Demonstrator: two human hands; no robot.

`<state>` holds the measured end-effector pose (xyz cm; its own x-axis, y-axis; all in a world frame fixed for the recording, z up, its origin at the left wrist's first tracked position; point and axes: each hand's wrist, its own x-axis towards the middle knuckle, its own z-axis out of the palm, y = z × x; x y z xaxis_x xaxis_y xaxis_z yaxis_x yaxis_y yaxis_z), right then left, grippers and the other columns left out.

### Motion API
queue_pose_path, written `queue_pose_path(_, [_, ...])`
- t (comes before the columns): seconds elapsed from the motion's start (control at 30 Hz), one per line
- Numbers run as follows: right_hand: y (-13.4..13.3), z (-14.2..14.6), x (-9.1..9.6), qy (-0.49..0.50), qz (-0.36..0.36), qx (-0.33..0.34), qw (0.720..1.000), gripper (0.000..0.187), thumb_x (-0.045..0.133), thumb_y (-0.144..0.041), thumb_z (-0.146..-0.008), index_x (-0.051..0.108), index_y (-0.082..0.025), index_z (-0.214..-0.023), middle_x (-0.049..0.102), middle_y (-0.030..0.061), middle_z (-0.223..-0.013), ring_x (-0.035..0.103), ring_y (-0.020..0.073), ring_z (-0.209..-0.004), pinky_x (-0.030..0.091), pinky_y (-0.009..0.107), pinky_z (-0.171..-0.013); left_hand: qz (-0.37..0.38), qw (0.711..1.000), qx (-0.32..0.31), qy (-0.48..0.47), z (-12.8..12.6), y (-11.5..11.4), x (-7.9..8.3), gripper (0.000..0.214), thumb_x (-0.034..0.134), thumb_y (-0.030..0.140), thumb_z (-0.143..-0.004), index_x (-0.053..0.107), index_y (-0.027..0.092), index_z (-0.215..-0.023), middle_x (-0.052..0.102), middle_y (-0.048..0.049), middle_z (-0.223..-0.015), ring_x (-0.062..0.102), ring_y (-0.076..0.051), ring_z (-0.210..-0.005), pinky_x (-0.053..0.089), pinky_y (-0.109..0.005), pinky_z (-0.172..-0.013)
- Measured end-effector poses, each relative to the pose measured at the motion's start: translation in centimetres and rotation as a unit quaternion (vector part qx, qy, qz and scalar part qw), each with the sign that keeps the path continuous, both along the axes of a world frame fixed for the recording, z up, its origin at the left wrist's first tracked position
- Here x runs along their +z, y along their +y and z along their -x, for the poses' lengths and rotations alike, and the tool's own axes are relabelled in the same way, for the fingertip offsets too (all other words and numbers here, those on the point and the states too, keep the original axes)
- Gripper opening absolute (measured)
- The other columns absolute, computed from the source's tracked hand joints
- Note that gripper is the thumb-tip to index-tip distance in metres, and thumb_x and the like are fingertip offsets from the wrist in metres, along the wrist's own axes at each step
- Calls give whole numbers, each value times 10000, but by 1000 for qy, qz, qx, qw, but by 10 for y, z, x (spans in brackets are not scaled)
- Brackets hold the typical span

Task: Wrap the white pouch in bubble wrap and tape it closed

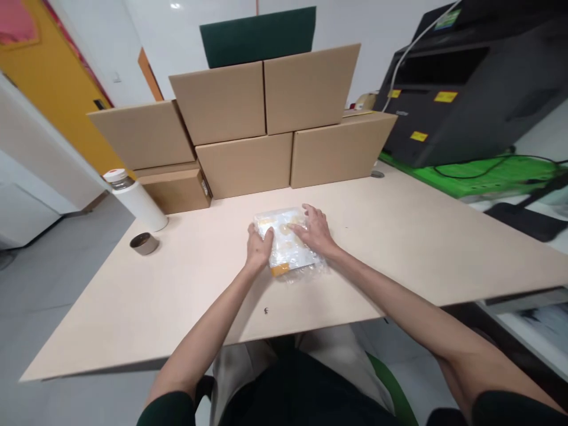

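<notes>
A flat white package with yellow-orange patches, wrapped in clear plastic (288, 245), lies on the table in front of me. My left hand (258, 245) grips its left edge, the thumb on the near top and the fingers around the side. My right hand (317, 229) holds the right far side, one digit reaching across the top face and the other fingers at the edge. Loose plastic sticks out past the near and right edges. The undersides of the fingers are hidden.
Cardboard boxes (244, 165) are stacked along the back, a dark green box (260, 36) on top. To the left stand a white bottle (139, 201) and a small cup (144, 243). A small dark bit (266, 310) lies near the front edge. A black printer (448, 100) stands right.
</notes>
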<state>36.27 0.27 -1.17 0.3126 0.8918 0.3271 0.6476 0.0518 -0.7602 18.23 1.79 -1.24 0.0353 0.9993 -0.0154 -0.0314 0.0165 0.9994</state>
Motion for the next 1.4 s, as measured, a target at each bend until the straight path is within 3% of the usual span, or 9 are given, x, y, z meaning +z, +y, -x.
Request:
queue_pose_path(0.07, [5,-6,-8,-133,-49,37,989,596,597,-429,-861,495,-155,-1381,436,189,-1456,375,352,-1365,342,529,-1105,-86,983,32,156,2,6,1,730,671,335,-811,375,196,-1463,382,-181,-1513,336,-332,-1421,258,-518,-1158])
queue_pose_path(0.17, [12,-13,-19,-218,-50,126,967,498,358,-408,-989,512,-166,-1397,382,145,-1530,265,306,-1452,274,505,-1159,-247,881,-6,404,5,12,-1,500,493,338,-921,498,199,-1402,312,-161,-1569,230,-341,-1473,205,-560,-1169])
queue_pose_path(0.27, [18,-17,-26,-237,-18,160,958,595,280,-497,-1007,457,-147,-1454,355,142,-1554,243,294,-1469,254,494,-1173,-309,806,-77,499,8,17,-7,530,398,431,-969,484,173,-1423,308,-161,-1581,161,-336,-1497,203,-555,-1176])
queue_pose_path(0.37, [19,-18,-26,-249,1,164,955,645,307,-557,-990,438,-148,-1471,341,142,-1562,242,313,-1469,254,504,-1171,-314,768,-85,552,10,21,-9,634,431,531,-940,445,157,-1452,320,-179,-1574,144,-365,-1495,153,-593,-1178])
queue_pose_path(0.63, [18,-15,-21,-280,-25,167,945,584,367,-468,-992,512,-84,-1408,429,190,-1498,320,316,-1434,282,484,-1163,-276,761,-145,568,12,25,-1,712,405,558,-943,392,79,-1469,324,-259,-1546,232,-378,-1469,256,-559,-1153])
queue_pose_path(0.93, [19,-12,-23,-261,-36,170,950,555,360,-436,-994,523,-89,-1395,442,194,-1486,338,302,-1421,273,496,-1164,-229,741,-147,614,4,21,12,660,398,524,-952,389,128,-1479,339,-219,-1551,256,-374,-1457,208,-608,-1147])
queue_pose_path(1.13, [24,-23,-21,-70,-39,173,982,567,373,-534,-970,528,-176,-1382,448,127,-1494,359,252,-1413,283,447,-1171,-258,750,-111,599,7,11,19,638,386,513,-959,377,153,-1486,210,-224,-1602,144,-379,-1491,134,-652,-1142])
queue_pose_path(1.3, [15,-54,-4,193,25,31,980,333,495,-417,-913,622,-191,-1122,678,91,-1102,664,189,-913,538,317,-758,-353,735,-139,563,9,-13,27,723,462,605,-902,372,194,-1490,244,-205,-1593,162,-388,-1484,158,-636,-1144])
queue_pose_path(1.4, [10,-64,5,287,115,67,949,143,583,-296,-841,613,-168,-896,656,20,-752,579,103,-544,405,203,-464,-362,708,-194,574,4,-25,20,841,578,643,-818,346,214,-1503,247,-208,-1592,150,-425,-1477,163,-673,-1123])
